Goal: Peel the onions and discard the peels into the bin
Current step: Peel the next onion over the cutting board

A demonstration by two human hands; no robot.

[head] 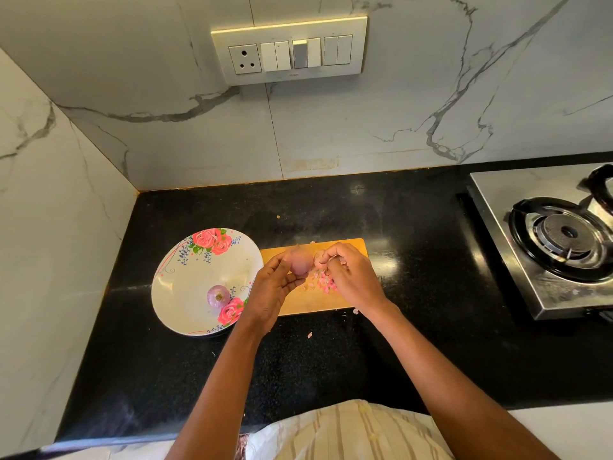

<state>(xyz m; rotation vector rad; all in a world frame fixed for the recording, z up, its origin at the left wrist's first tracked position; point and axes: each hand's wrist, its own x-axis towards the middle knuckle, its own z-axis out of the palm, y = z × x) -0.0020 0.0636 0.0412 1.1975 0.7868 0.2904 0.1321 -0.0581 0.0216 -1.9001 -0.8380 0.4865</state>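
While the left hand (pixel 277 287) cups a red onion (pixel 301 263) in curled fingers above the wooden cutting board (pixel 351 250), the right hand (pixel 348 277) just beside it pinches a peel (pixel 319 257). Peel scraps (pixel 323 283) lie beneath; left of that grip, a floral plate (pixel 185 287) on the black tabletop (pixel 414 327) holds another onion (pixel 218 296).

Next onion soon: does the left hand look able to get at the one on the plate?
Probably yes, once freed. The left hand now holds an onion over the cutting board. The other onion lies uncovered on the plate just beside it.
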